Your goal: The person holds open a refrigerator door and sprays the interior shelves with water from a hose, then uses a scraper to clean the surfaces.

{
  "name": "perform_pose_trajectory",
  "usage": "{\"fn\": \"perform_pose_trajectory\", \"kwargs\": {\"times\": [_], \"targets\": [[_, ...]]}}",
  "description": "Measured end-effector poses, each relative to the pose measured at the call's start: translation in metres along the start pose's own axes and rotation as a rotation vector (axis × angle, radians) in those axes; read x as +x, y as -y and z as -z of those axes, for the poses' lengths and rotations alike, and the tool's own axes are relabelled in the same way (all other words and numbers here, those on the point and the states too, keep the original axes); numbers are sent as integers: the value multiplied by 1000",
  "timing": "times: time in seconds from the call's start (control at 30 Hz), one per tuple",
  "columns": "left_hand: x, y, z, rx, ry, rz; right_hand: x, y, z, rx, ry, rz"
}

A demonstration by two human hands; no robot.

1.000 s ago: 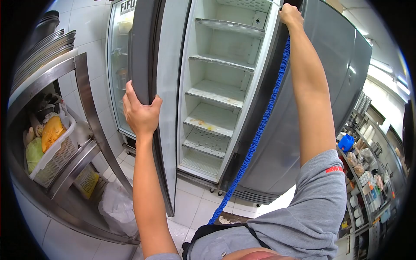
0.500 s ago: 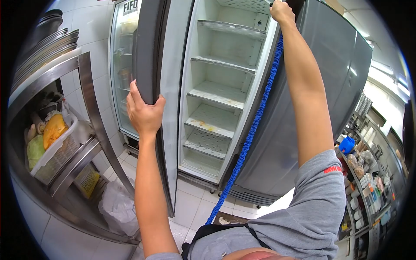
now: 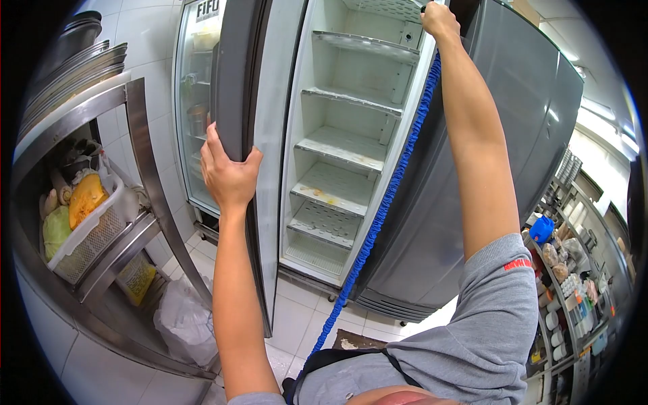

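A tall fridge stands open, and its white interior [image 3: 347, 108] shows several shelves, some with yellowish stains. My left hand [image 3: 231, 172] grips the edge of the dark fridge door [image 3: 236, 81], thumb on one side and fingers on the other. Raised at the top, my right hand [image 3: 440, 23] is closed around a small black thing, perhaps a nozzle, near the fridge's upper right edge. A blue ribbed hose [image 3: 388, 209] hangs from beside that hand down to my waist.
At left is a metal rack [image 3: 140, 135] with stacked trays [image 3: 74, 84] and a basket [image 3: 88, 253] of vegetables. A plastic bag [image 3: 185, 320] sits below. A glass-door fridge [image 3: 192, 101] is behind the door, a grey cabinet [image 3: 499, 135] at right, and loaded shelves [image 3: 567, 270] beyond.
The view has shifted slightly, so the fridge and rack appear a little further right. The lower hose has swung slightly left. Both hands keep their holds.
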State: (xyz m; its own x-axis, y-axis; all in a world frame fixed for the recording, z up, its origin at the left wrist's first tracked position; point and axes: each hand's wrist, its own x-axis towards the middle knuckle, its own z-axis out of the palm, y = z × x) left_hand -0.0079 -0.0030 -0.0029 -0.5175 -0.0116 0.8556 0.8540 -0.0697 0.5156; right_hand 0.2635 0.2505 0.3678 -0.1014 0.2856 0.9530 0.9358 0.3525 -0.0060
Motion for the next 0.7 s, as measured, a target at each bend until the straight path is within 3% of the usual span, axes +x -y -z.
{"fn": "perform_pose_trajectory", "kwargs": {"times": [0.7], "targets": [[1, 0, 2, 33, 7, -19, -7, 7, 8, 59, 17, -31]]}}
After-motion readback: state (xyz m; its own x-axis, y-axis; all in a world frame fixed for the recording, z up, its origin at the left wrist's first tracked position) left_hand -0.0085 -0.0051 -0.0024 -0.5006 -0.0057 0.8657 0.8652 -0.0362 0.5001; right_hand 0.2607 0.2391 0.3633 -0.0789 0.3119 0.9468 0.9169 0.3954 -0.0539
